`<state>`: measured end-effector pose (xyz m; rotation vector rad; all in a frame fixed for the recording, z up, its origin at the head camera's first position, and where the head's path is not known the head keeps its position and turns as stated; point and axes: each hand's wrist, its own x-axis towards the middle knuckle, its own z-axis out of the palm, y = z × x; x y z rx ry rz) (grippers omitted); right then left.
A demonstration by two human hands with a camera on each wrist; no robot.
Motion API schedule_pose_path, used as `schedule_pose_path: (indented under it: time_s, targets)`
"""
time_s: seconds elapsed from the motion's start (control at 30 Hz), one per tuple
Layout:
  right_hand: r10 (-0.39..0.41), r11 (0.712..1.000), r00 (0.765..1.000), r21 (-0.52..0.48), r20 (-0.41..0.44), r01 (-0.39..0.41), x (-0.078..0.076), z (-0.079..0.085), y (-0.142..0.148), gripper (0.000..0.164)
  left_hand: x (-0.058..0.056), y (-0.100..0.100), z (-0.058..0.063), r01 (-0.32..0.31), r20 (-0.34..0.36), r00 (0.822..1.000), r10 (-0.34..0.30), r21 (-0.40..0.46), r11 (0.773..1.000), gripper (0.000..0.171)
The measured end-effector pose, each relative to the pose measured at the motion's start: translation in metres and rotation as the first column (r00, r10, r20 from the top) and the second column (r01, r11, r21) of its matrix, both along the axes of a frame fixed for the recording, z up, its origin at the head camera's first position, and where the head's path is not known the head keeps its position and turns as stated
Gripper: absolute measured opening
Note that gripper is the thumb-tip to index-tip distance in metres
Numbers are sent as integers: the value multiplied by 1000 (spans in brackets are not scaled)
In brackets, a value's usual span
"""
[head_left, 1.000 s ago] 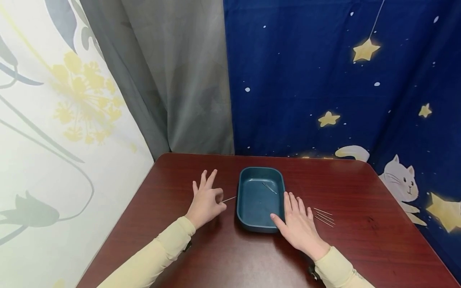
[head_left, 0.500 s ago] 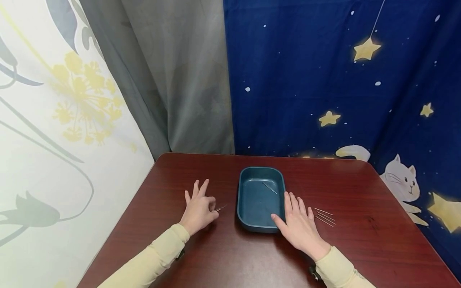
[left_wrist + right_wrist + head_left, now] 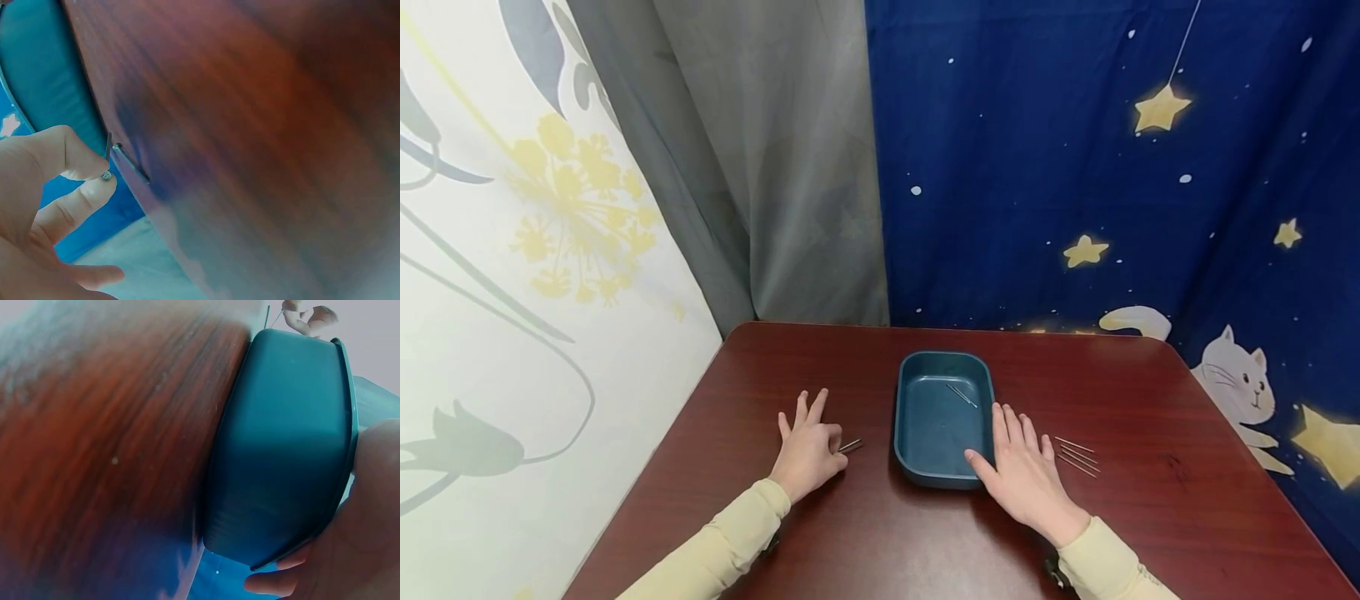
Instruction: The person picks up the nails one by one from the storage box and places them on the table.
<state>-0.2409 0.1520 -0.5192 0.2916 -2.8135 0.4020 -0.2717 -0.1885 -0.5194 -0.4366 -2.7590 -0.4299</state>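
Observation:
My left hand [image 3: 808,454] is low over the table, left of a dark teal tub. Its thumb and index finger pinch a thin metal nail, whose round head [image 3: 106,176] shows in the left wrist view; the other fingers are spread. Just beyond the fingertips a second nail [image 3: 131,164] lies on the table. My right hand [image 3: 1026,471] rests on the right rim of the tub [image 3: 943,477], with fingers straight and thumb over the edge. Inside the tub lie a couple of nails [image 3: 961,395].
Several nails [image 3: 1077,457] lie in a loose row to the right of my right hand. The brown wooden table [image 3: 880,550] reaches back to a grey curtain [image 3: 812,167] and a blue star-patterned curtain [image 3: 1000,167].
My left hand has moved left and nearer to me, away from the tub, with the nail still pinched. The right hand has stayed at the tub's rim.

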Motion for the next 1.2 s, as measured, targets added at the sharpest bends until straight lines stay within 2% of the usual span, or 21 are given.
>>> schedule_pose_path:
  time_s: [0.2, 0.43, 0.87, 1.07, 1.2]
  targets:
    - [6, 1000, 1000, -3, 12, -6, -1, 0, 1, 89, 0, -3, -5, -16, 23, 1000, 16, 3, 1000, 30]
    - [-1, 1000, 1000, 21, 29, 0, -1, 0, 3, 91, 1, -5, -7, -32, 46, 998, 34, -47, 998, 30]
    - [-5, 1000, 1000, 18, 28, 4, -1, -2, 3, 91, 1, -4, -6, -35, 78, 996, 40, -66, 997, 29]
    - [-3, 1000, 1000, 11, 29, 3, -1, -2, 2, 89, 1, -4, -6, -42, 54, 997, 46, -80, 996, 29]
    - [-4, 1000, 1000, 11, 21, 4, -2, -2, 2, 89, 0, -1, -2, -33, -2, 999, 33, -77, 996, 27]
